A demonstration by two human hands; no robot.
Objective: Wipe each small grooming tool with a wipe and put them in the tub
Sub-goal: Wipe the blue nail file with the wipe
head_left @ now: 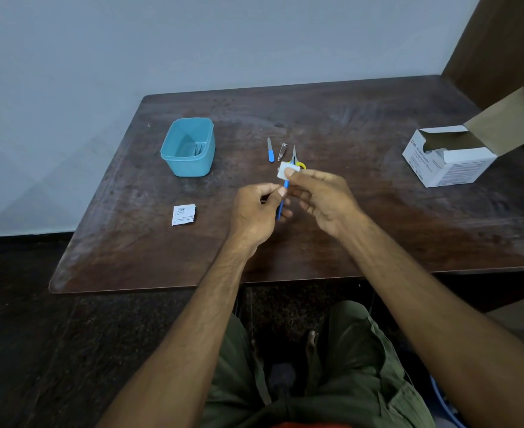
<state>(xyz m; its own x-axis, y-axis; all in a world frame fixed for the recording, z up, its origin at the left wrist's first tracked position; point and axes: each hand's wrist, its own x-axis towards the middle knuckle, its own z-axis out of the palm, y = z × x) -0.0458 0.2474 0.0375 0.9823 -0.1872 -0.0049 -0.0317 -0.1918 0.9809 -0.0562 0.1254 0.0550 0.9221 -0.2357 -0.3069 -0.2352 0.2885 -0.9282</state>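
The person's left hand (256,208) has its grip closed on the handle of a slim blue-handled grooming tool (281,202), held above the dark wooden table (378,217). The right hand (325,196) pinches a small white folded wipe (285,172) around the tool's upper end. Beyond the hands lie a blue-handled nail file (270,150), a silver nail clipper (282,151) and yellow-handled scissors (294,157), side by side. The teal plastic tub (189,146) stands to the left, well apart. A torn white sachet (183,215) with unreadable print lies nearer. On the right sits an open white cardboard box (449,160) marked "BD"; its smaller writing is too blurred to read.
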